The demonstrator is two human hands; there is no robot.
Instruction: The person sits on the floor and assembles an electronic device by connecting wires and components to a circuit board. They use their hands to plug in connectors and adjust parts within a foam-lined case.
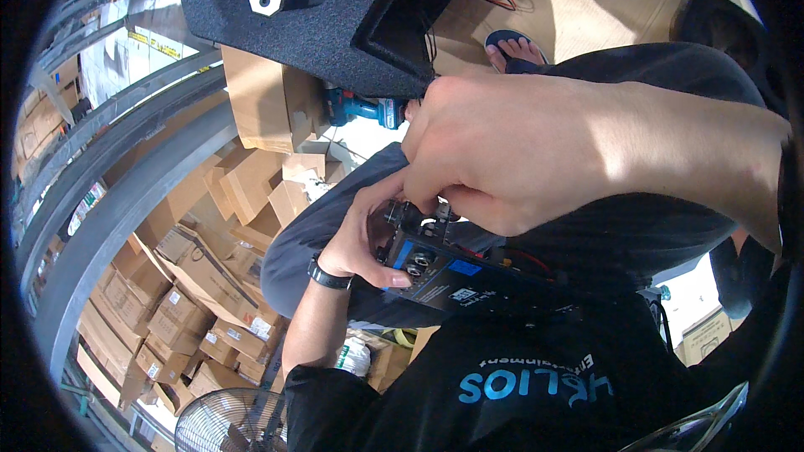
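Blk amp panel [444,282] sits over lap [306,222], long axis approx. L–R. L hand [356,234] clamps its L end, thumb on face. R hand [477,142] arches above same end; fingertips hidden, can't tell if pinching.

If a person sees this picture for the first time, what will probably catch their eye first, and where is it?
Probably the right hand, large across the middle, set at one end of the black electronic panel that the left hand grips. Next come the bulky black cabinet at the top and the many cardboard boxes at the lower left.
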